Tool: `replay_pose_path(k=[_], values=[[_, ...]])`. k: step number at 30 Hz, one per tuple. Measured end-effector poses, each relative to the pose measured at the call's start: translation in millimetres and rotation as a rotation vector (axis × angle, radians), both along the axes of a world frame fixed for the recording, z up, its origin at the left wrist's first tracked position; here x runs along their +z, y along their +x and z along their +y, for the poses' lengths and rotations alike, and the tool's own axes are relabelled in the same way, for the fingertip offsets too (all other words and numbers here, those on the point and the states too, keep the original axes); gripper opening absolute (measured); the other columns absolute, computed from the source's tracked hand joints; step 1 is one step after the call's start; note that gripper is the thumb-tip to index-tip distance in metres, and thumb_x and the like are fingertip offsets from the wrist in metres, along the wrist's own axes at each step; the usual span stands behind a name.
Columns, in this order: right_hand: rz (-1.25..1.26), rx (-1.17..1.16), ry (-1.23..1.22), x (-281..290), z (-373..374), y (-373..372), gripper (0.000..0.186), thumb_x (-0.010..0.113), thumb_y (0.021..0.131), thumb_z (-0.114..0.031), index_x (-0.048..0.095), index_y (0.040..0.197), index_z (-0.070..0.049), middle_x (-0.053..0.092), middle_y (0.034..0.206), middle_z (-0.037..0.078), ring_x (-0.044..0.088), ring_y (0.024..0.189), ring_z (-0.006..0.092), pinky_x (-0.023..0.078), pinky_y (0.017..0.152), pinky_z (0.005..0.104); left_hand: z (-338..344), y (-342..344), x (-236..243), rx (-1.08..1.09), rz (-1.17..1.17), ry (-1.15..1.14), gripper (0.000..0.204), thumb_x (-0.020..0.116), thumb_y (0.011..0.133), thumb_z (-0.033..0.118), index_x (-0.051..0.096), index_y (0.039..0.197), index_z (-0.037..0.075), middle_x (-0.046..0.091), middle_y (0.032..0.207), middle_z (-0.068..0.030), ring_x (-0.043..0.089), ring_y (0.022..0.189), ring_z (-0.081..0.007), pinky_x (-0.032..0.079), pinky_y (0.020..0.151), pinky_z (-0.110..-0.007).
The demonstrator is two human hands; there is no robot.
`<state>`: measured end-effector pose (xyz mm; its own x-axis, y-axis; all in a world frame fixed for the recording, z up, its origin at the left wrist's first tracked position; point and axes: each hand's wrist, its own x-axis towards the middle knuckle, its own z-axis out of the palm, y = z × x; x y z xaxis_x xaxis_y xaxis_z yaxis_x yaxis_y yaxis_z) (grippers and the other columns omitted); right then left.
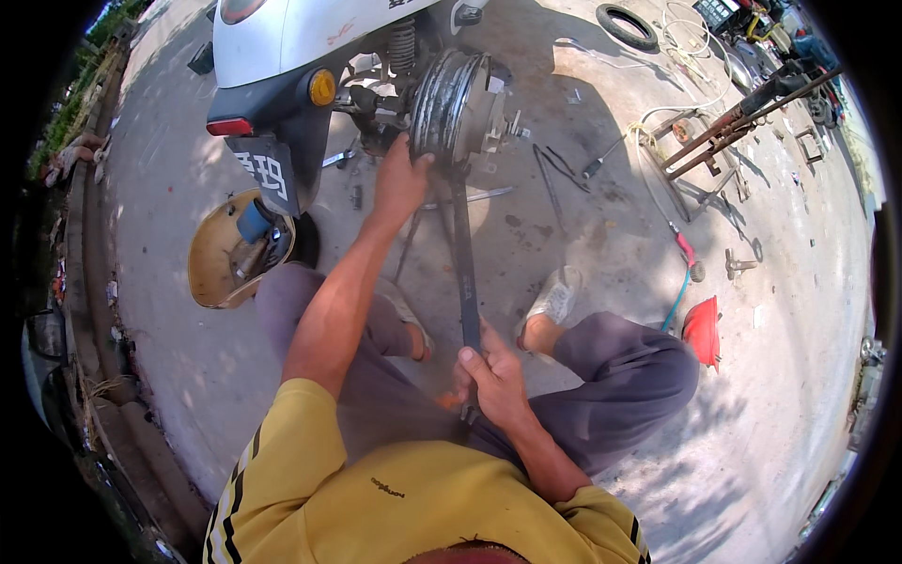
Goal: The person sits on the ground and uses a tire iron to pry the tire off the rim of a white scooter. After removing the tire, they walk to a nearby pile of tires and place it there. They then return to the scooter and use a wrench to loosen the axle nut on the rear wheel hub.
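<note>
A bare wheel rim [440, 103] with no tyre sits on the axle of a white scooter [310, 38]. My left hand [402, 179] is closed at the rim's lower left edge, its fingertips partly hidden. A long, dark, flat strip [466, 273] runs from the underside of the rim straight down toward me. My right hand [493, 376] grips the strip's near end between my knees. Whether it is a stiff bar or a taut strap I cannot tell. On the ground beneath the rim lies a thin metal bar [484, 196].
To the left stands a tan tub [202, 258] with a blue item inside. Pliers [564, 169] lie right of the rim. Farther right are a metal stand [700, 155], an air hose [676, 301] and a red bowl-like piece [702, 334]. A loose tyre [627, 28] lies farther back.
</note>
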<state>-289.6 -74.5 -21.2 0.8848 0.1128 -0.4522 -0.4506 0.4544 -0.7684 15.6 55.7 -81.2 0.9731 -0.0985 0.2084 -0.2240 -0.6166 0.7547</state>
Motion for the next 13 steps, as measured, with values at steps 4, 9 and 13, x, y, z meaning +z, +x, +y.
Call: replay_pose_path(k=[4,9,13], values=[[-0.01,0.029,-0.071,-24.9,-16.9,0.6,0.06,0.054,0.108,-0.016,0.029,0.159,0.002,0.051,0.068,0.002,0.053,0.055,0.0112,0.049,0.053,0.0266,6.6,0.2,-6.8,0.002,-0.059,0.037,0.06,0.072,0.095,0.023,0.052,0.14,-0.01,0.065,0.126,-0.0324,0.063,0.118,-0.0456,0.049,0.099,-0.046],[-0.03,0.113,-0.237,-42.7,-46.0,-0.8,0.062,0.057,0.106,-0.013,0.03,0.159,0.002,0.052,0.068,0.002,0.052,0.053,0.0106,0.05,0.05,0.0266,4.8,8.9,-5.4,-0.019,-0.028,0.012,0.059,0.073,0.093,0.021,0.052,0.138,-0.009,0.063,0.129,-0.0313,0.061,0.122,-0.0452,0.048,0.103,-0.047],[0.019,0.229,-0.321,-36.0,-81.2,13.8,0.07,0.062,0.104,-0.013,0.025,0.162,0.001,0.054,0.066,0.002,0.053,0.051,0.0111,0.051,0.049,0.0267,9.1,3.3,-2.5,-0.018,0.073,0.062,0.067,0.075,0.093,0.029,0.051,0.143,-0.008,0.06,0.134,-0.0342,0.059,0.126,-0.0448,0.044,0.109,-0.046]])
